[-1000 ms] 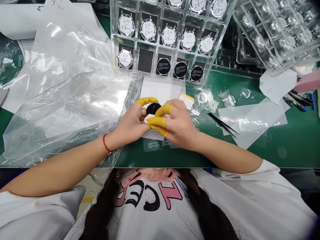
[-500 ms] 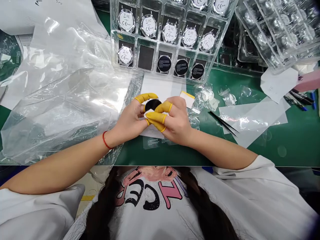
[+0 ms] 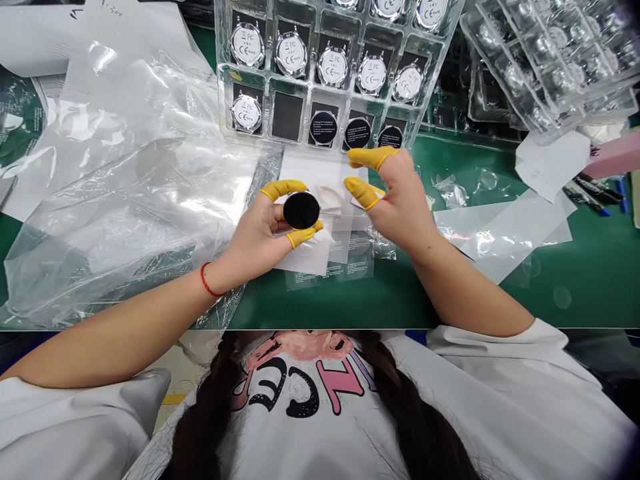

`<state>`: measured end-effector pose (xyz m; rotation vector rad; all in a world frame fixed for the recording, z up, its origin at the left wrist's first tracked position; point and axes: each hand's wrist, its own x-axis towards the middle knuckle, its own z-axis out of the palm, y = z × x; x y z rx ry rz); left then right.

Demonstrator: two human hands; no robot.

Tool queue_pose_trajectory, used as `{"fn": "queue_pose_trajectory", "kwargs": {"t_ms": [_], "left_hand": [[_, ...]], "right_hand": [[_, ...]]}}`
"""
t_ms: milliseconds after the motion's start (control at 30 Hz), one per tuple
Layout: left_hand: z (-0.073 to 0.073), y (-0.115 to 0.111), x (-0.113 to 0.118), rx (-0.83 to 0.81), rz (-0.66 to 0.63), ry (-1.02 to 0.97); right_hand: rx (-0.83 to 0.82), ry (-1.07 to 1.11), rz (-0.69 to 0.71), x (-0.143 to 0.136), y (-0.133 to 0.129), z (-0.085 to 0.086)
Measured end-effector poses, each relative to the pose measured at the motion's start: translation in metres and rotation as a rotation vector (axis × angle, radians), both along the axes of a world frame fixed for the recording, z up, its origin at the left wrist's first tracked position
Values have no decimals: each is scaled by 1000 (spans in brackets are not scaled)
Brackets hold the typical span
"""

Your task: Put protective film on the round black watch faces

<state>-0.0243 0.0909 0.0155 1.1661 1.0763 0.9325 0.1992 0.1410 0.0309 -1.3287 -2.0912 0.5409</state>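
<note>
My left hand (image 3: 260,223), in yellow finger cots, holds a round watch case (image 3: 301,211) by its rim, black glass facing up. My right hand (image 3: 395,197), also in yellow finger cots, is raised to the right of it, thumb and index finger apart with nothing between them. A small folded white cloth (image 3: 329,199) lies on the white paper (image 3: 305,257) between the hands. Beyond them is a clear compartment tray (image 3: 295,148) of watch cases, most with their white printed backs up. In its nearest row, several show black faces with printed film, and one compartment bears only a black pad.
Crumpled clear plastic sheeting (image 3: 125,200) covers the left of the green table (image 3: 360,307). More clear trays (image 3: 555,60) are stacked at the far right. Transparent film sheets (image 3: 530,227), pens (image 3: 595,193) and a pink object (image 3: 617,157) lie on the right side. Printed film labels (image 3: 357,260) lie in front.
My right hand has let go of the white cloth, left it on the paper, and moved up and right with its fingers spread. My left hand keeps the watch case, its black glass now uncovered.
</note>
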Motion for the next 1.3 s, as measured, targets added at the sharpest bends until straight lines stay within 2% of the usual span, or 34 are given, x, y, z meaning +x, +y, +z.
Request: {"fn": "queue_pose_trajectory", "kwargs": {"t_ms": [133,233,367,500,667,733,900,1000,1167,1300], "left_hand": [[5,6,-4,85,100,-29],[1,14,-9,130,138,-56],[-7,20,-16,255,153,-40],[-5,15,-16,394,163,-9],[3,10,-13,363,145,6],[4,11,-12,335,153,-2],[2,13,-10,311,140,-28],[0,12,-9,291,128,-11],[-6,11,-6,208,68,44],[-9,10,-1,156,1,51]], "right_hand": [[-270,47,139,25,4,18],[-390,161,261,30,3,23],[-477,346,186,21,-1,22],[-577,411,145,14,-1,17],[-731,421,171,17,5,15],[-700,408,149,20,8,15],[-466,366,65,22,12,12],[-415,281,57,22,11,11],[-315,327,74,15,4,29],[-271,449,162,-9,-6,36]]}}
